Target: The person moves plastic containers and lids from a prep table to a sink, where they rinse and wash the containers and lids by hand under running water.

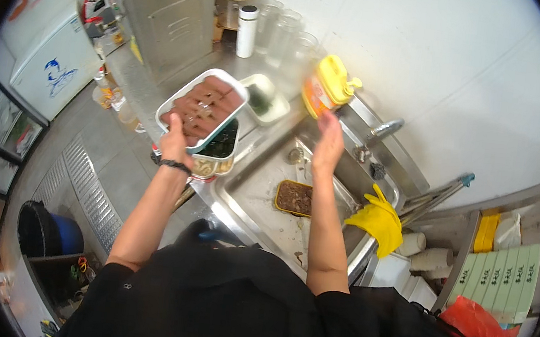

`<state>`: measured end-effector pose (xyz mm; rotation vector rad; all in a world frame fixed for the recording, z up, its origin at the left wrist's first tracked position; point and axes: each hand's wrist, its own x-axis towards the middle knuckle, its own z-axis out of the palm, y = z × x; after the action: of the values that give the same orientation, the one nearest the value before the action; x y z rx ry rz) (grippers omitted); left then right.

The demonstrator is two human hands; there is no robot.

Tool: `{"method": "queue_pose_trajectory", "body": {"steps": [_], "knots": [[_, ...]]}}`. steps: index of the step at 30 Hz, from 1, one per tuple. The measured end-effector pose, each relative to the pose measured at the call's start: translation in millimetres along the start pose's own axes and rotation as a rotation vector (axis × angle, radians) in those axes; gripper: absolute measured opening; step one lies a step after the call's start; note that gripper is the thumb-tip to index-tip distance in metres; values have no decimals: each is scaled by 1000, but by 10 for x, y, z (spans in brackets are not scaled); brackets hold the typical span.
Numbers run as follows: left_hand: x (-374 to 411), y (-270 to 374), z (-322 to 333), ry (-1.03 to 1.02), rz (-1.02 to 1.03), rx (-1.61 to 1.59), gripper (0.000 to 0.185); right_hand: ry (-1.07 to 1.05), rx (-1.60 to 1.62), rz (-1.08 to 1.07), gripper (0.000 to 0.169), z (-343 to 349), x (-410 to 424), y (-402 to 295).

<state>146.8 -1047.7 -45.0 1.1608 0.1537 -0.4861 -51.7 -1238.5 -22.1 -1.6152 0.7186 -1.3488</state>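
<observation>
My left hand [176, 144] grips the near rim of a white rectangular tub [161, 112], its thumb over the edge. Reddish-brown food slices [207, 104] with wet, glossy patches fill this tilted tub. Partly hidden below are a tub of dark green leafy food [220, 144] and a container of pale pieces [205, 167]. My right hand [329, 143], blurred, is raised over the sink [256, 202] with its fingers extended; nothing shows in it. Just beyond its fingertips stands a yellow jug [326, 87]. A yellow-rimmed tray of brown, crumbly material [294, 197] rests in the sink, partly behind my right forearm.
Behind the held tub sits another pale tub with dark green contents [265, 100]. A white flask [246, 31] and glass jars [285, 33] line the wall. Right of the sink are the faucet [384, 129], a yellow rubber glove [379, 221] and green boxes [497, 279].
</observation>
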Motion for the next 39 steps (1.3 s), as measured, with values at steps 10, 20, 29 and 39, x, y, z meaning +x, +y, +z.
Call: {"method": "queue_pose_trajectory", "body": {"steps": [10, 20, 29, 39], "knots": [[-147, -74, -218, -42, -132, 299, 45, -340, -1119, 666, 24, -1893, -1608, 2365], [-220, 195, -481, -65, -103, 963, 66, -244, -856, 399, 23, -1282, -1074, 2863], [-714, 178, -781, 76, 486, 966, 37, -341, -1103, 503, 23, -768, -822, 3656], [-943, -83, -418, -378, 697, 1021, 36, -568, -745, 421, 12, -1512, -952, 2521]]}}
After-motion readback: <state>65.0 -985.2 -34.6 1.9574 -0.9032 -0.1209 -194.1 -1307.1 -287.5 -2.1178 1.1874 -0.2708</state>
